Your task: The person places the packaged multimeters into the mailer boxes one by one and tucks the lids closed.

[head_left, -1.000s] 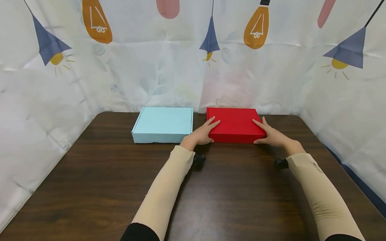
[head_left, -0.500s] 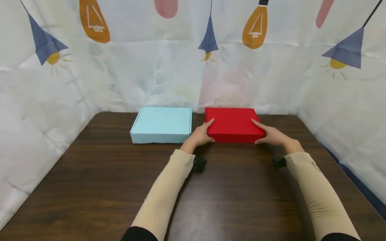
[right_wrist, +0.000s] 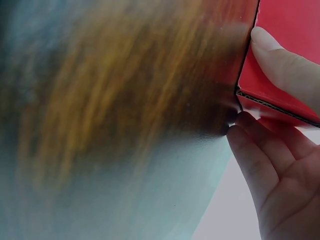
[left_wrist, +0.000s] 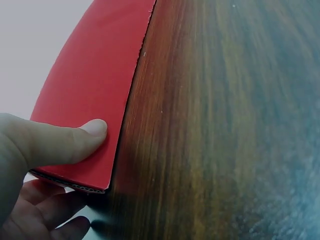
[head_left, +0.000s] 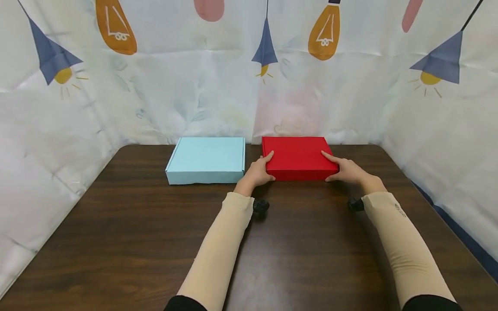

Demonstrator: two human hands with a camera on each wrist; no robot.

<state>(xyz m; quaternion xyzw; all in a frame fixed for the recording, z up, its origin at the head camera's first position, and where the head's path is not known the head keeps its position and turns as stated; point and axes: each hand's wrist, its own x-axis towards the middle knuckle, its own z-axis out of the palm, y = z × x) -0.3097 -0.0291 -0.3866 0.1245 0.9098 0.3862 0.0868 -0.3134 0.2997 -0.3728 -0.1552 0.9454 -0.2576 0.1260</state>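
A closed red cardboard box (head_left: 297,155) lies at the far side of the dark wooden table, with both hands gripping its near corners. My left hand (head_left: 257,172) holds the left end; in the left wrist view its thumb (left_wrist: 75,142) presses the front face while the other fingers curl round the side. At the opposite end, my right hand (head_left: 350,172) holds the box the same way, thumb (right_wrist: 280,62) on the front and fingers (right_wrist: 260,155) at the side near the bottom corner. To the left of the left hand sits a closed light blue box (head_left: 208,155).
The brown wood-grain table (head_left: 128,242) reaches from the person to a pale printed curtain (head_left: 218,95) right behind the boxes. A narrow gap separates the two boxes. Black wrist cameras hang under both cuffs.
Both hands' spread fingers have drawn in against the red box's sides. Its front edge now shows slightly higher in the head view than the blue box's. The head view has shifted a little.
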